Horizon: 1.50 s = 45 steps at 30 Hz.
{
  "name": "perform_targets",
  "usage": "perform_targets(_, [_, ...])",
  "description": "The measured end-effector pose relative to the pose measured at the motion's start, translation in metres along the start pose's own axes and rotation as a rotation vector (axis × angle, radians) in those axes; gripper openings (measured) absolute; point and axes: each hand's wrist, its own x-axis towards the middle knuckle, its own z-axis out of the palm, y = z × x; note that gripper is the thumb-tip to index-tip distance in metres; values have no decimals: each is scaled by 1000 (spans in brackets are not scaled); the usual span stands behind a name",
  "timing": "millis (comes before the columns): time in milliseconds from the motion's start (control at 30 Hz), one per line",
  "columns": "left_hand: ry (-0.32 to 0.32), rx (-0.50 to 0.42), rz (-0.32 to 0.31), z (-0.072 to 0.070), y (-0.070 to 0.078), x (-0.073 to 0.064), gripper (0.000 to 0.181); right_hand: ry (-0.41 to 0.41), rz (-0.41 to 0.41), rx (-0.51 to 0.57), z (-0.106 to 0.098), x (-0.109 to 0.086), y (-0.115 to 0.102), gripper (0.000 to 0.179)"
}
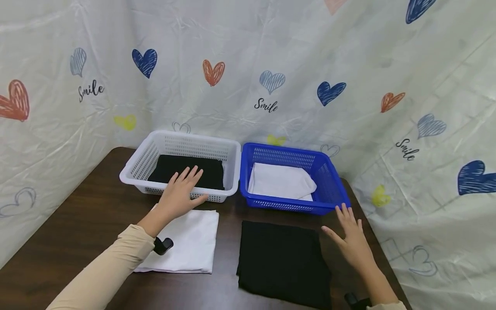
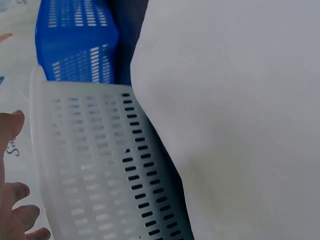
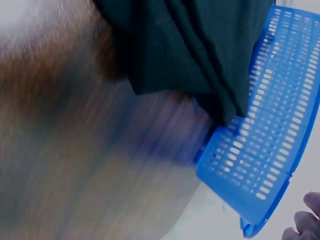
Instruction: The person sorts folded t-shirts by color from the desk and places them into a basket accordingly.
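My left hand [image 1: 179, 196] has its fingers spread in front of the white basket [image 1: 129, 174], overlapping its near rim in the head view. Inside that basket lies a folded black cloth [image 1: 209, 174]. Below the left wrist, a folded white cloth [image 1: 195, 247] rests on the table. My right hand [image 1: 351, 241], fingers spread and holding nothing, is beside the near right corner of the blue basket [image 1: 329, 181]. A folded white cloth [image 1: 280, 181] lies in the blue basket. To the left of the right hand, a folded black cloth [image 1: 283, 260] lies on the table.
The two baskets stand side by side at the back of the dark brown table [image 1: 83, 215]. Behind them hangs a pale curtain [image 1: 240, 38] printed with hearts and words, close along the table's back and right edges.
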Motion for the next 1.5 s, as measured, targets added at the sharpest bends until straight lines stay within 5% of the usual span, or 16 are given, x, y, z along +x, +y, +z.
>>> perform_targets(433, [-3, -35, 37, 11, 23, -2, 86, -28, -14, 57, 15, -11, -7, 81])
perform_targets(900, [-10, -63, 87, 22, 40, -9, 84, -106, 58, 114, 19, -21, -17, 82])
perform_targets(1500, [-13, -18, 144, 33, 60, -17, 83, -134, 78, 138, 28, -31, -24, 84])
